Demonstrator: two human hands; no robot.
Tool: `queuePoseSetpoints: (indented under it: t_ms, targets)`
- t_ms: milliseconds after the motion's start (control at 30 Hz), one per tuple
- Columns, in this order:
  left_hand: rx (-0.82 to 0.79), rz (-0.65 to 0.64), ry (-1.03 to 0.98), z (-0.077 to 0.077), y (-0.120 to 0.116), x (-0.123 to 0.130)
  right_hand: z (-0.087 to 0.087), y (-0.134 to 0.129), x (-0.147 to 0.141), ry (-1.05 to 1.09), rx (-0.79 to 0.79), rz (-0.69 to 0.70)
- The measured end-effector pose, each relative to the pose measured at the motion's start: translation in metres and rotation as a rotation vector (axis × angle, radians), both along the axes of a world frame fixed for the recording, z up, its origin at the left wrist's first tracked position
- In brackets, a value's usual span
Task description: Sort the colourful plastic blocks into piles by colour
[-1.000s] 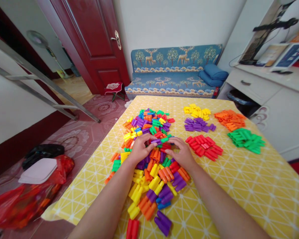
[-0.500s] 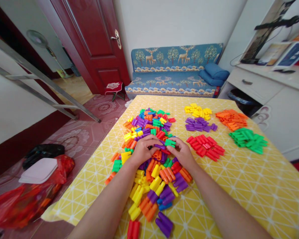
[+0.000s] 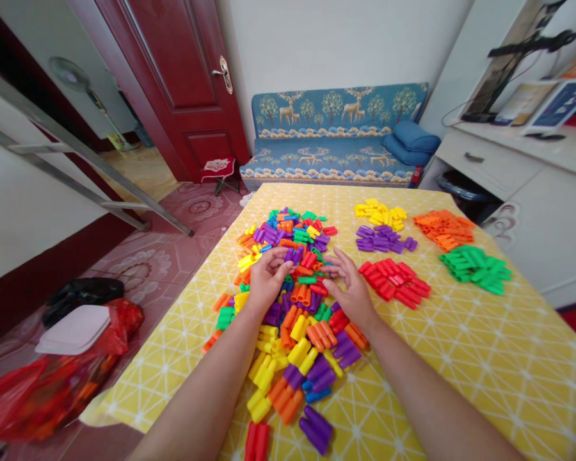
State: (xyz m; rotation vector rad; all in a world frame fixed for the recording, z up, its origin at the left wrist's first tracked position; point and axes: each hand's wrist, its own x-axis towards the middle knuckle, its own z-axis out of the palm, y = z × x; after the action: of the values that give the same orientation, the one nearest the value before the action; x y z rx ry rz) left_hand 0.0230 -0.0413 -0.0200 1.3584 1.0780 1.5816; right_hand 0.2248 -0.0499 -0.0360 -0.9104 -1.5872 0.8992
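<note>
A long heap of mixed plastic pieces (image 3: pixel 292 333) in several colours runs down the table. Over its middle, my left hand (image 3: pixel 269 278) pinches a purple piece (image 3: pixel 294 255) between thumb and fingers. My right hand (image 3: pixel 350 288) is at the heap's right edge, fingers apart, close to a red piece (image 3: pixel 319 287); nothing shows in its grasp. Right of the heap lie single-colour piles: yellow (image 3: pixel 380 214), purple (image 3: pixel 384 239), red (image 3: pixel 395 282), orange (image 3: pixel 444 228) and green (image 3: pixel 475 269).
The table has a yellow patterned cloth (image 3: pixel 173 358). Beyond it stands a blue sofa (image 3: pixel 336 137). A white cabinet (image 3: pixel 537 186) is at the right, a metal ladder (image 3: pixel 91 169) at the left. Plastic bags (image 3: pixel 33 390) lie on the floor.
The green piece between my hands is no longer held. My left hand has moved slightly up and left and now holds a purple piece. My right hand's fingers have spread.
</note>
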Motion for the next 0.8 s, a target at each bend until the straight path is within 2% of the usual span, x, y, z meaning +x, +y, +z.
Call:
queuePoseSetpoints:
  t_ms: [100,200,333,567,667,800]
  targets:
    - [0.026,-0.054,0.183,0.005,-0.004,0.001,0.006,-0.002,0.001,-0.076,0.078,-0.054]
    - [0.081,-0.104,0.371,0.01,-0.008,0.002,0.009,-0.005,0.0,-0.125,0.138,-0.006]
    - [0.105,-0.187,0.442,0.012,-0.01,0.002,0.008,-0.007,-0.003,-0.197,0.259,-0.005]
    - [0.066,-0.231,0.547,0.015,-0.007,0.002,0.009,-0.006,-0.002,-0.141,0.179,-0.159]
    - [0.068,-0.234,0.572,0.015,-0.006,0.002,0.013,0.011,0.023,-0.054,0.147,-0.339]
    - [0.064,-0.228,0.577,0.014,-0.005,0.002,0.007,0.044,0.094,-0.013,0.15,-0.798]
